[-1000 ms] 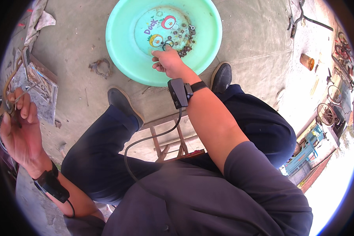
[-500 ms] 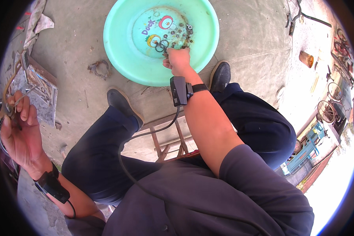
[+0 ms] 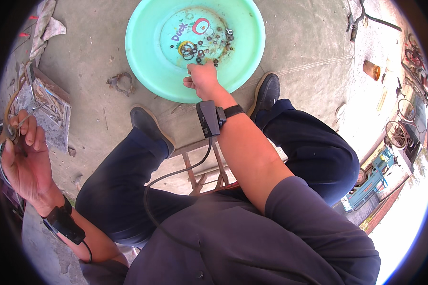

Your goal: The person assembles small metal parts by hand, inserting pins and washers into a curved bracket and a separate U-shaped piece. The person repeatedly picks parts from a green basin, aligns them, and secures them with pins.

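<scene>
A green plastic basin (image 3: pixel 145 57) with cartoon prints on its bottom stands on the ground in front of me. In it lie several small dark rings, nuts and washers (image 3: pixel 200 52) amid brown grime. My right hand (image 3: pixel 204 78) reaches over the basin's near side, fingers curled down by these parts; what the fingertips hold, if anything, is hidden. At the far left my left hand (image 3: pixel 26 156) is raised, palm up, with fingers bent round a worn, curved metal part (image 3: pixel 7 130). The picture's dark rim cuts off much of that part.
Beyond my left hand lies a worn tray-like box (image 3: pixel 57 111) with tools. A dark scrap (image 3: pixel 120 83) is on the ground left of the basin. My shoes (image 3: pixel 150 123) flank the basin's near side. To the right are a rusty can (image 3: pixel 371 70), bicycles (image 3: pixel 397 133) and a blue cart (image 3: pixel 371 183).
My right hand has shifted a little left and toward me within the basin. Some rings have moved left, and more of the small parts show. The left hand stays in place.
</scene>
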`<act>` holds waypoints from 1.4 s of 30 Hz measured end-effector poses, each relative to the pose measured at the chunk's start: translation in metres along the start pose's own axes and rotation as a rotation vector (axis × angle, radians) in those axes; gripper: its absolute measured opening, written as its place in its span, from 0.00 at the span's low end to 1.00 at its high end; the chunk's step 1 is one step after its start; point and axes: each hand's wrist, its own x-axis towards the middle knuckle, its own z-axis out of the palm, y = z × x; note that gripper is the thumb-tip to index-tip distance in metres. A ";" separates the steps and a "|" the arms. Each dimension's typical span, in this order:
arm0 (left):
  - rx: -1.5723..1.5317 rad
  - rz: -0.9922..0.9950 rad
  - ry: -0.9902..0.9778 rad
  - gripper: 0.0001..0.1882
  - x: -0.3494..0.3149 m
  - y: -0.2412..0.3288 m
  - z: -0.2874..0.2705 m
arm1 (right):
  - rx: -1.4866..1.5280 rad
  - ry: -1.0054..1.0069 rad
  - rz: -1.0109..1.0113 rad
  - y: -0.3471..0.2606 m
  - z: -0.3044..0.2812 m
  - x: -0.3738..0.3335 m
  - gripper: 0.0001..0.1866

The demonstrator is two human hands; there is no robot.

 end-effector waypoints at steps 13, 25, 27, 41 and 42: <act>-0.025 0.013 0.007 0.20 -0.001 0.001 0.000 | 0.101 -0.145 0.038 0.005 0.032 -0.010 0.29; -0.021 0.005 -0.024 0.20 -0.001 0.002 -0.001 | 0.132 -0.127 0.045 0.009 0.040 -0.009 0.31; -0.058 -0.013 -0.024 0.19 -0.002 0.003 0.000 | 0.130 -0.107 0.051 0.009 0.040 -0.009 0.31; -0.020 0.027 0.009 0.20 -0.003 0.005 0.001 | 0.066 0.048 0.048 -0.002 -0.013 0.021 0.20; -0.022 0.026 0.006 0.20 -0.003 0.005 0.001 | 0.087 0.053 0.084 -0.002 -0.014 0.023 0.18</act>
